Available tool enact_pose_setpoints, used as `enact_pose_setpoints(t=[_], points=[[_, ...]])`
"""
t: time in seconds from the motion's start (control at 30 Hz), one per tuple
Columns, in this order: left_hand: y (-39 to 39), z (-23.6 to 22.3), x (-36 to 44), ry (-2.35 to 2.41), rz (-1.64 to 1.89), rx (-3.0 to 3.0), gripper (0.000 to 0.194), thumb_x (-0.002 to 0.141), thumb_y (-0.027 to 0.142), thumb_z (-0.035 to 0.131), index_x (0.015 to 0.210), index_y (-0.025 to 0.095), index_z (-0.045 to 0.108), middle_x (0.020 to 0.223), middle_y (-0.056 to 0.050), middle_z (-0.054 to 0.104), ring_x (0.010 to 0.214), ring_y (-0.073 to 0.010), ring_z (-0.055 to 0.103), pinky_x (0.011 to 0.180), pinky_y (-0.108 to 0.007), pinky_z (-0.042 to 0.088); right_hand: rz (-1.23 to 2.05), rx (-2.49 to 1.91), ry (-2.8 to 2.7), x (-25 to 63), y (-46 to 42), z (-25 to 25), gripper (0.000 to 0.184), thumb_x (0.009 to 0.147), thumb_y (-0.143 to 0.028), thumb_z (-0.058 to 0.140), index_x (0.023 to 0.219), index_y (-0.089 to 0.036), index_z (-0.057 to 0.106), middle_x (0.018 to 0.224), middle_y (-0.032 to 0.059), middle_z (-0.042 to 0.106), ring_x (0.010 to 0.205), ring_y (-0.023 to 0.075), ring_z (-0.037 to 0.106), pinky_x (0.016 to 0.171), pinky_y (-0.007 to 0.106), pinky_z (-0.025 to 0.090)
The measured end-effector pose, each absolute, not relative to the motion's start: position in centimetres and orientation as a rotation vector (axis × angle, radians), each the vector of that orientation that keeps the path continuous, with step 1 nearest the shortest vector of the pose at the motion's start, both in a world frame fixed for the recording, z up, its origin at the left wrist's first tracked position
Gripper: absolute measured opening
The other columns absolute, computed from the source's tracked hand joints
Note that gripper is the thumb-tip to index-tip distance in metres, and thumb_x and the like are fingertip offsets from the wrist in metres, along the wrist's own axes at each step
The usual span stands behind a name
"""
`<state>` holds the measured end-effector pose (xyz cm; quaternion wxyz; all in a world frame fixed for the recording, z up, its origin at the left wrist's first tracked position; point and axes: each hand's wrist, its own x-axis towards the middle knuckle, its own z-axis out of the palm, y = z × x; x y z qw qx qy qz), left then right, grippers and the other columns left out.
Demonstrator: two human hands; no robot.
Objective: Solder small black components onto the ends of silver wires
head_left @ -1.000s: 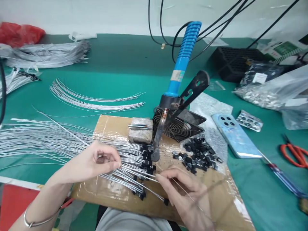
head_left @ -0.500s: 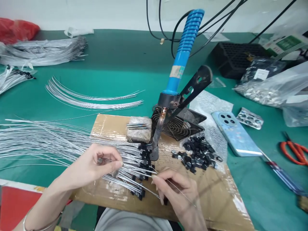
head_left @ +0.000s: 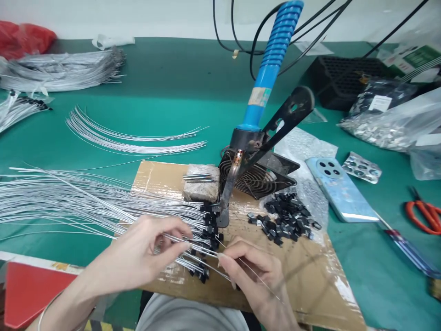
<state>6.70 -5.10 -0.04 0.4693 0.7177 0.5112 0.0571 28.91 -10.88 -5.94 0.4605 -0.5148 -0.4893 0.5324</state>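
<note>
My left hand is closed in a pinch around thin grey-white wires that run across to the right. My right hand pinches the ends of these wires between thumb and forefinger; what sits at the tips is hidden by the fingers. A finer bare strand also passes over my right hand. Beneath and beyond my hands lies a thick bundle of the same wires, with small black connectors at their right ends. A blue-handled soldering iron stands tilted just behind, tip down by the connectors.
Loose black connectors lie in a pile on the cardboard. A black fan and a wrapped block stand behind. To the right are a blue phone, a screwdriver and orange-handled pliers.
My left hand has moved right and slightly down along the wires, closer to my right hand. My right hand has shifted slightly left and keeps its pinch. The view has tilted a little.
</note>
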Motion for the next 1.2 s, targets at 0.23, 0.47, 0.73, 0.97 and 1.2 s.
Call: enact_pose_setpoints(t=[0.23,0.47,0.73,0.97,1.2], points=[[-6.6,-0.5,10.9,1.149,0.197,1.772,0.017,0.098,0.026,0.049,0.092,0.025,0.065,0.073,0.003,0.062,0.064,-0.0132,0.052,0.063,-0.025,0.039,1.207,-1.329,-1.285,28.7,-11.4,-5.5,0.027,0.093,-0.032,0.063,0.069,-0.020,0.068,0.062,-0.0017,0.054,0.055,0.0124,0.048,0.053,0.026,0.034],[-6.1,-1.7,11.4,1.174,0.312,1.424,0.019,0.096,0.030,0.054,0.082,0.020,0.062,0.063,0.004,0.054,0.055,-0.0116,0.040,0.051,-0.025,0.029,1.302,-1.202,-0.909,29.8,-11.4,-7.6,0.044,0.099,-0.049,0.048,0.087,-0.020,0.079,0.071,0.0038,0.065,0.054,0.0145,0.061,0.048,0.025,0.051],[-5.7,-2.0,11.4,1.168,0.449,1.323,0.020,0.093,0.030,0.060,0.080,0.017,0.065,0.064,0.001,0.057,0.059,-0.0119,0.045,0.053,-0.024,0.031,1.273,-1.248,-0.768,28.9,-11.4,-7.6,0.033,0.097,-0.042,0.058,0.084,-0.021,0.081,0.068,0.0024,0.065,0.052,0.0114,0.059,0.046,0.021,0.050],[-5.4,-2.0,11.7,1.218,0.449,1.299,0.019,0.090,0.033,0.064,0.079,0.016,0.065,0.062,0.002,0.055,0.055,-0.0109,0.038,0.049,-0.024,0.027,1.236,-1.317,-0.822,27.8,-10.9,-6.1,0.015,0.090,-0.034,0.069,0.086,-0.025,0.082,0.068,-0.0002,0.065,0.049,0.0085,0.058,0.046,0.018,0.048],[-5.9,-2.3,12.0,1.274,0.464,1.288,0.020,0.088,0.034,0.067,0.079,0.017,0.066,0.062,0.001,0.058,0.054,-0.0111,0.037,0.049,-0.025,0.024,1.384,-1.162,-0.726,27.5,-10.9,-7.4,0.009,0.084,-0.030,0.076,0.089,-0.026,0.082,0.071,0.0009,0.070,0.044,0.0088,0.058,0.039,0.018,0.051]])
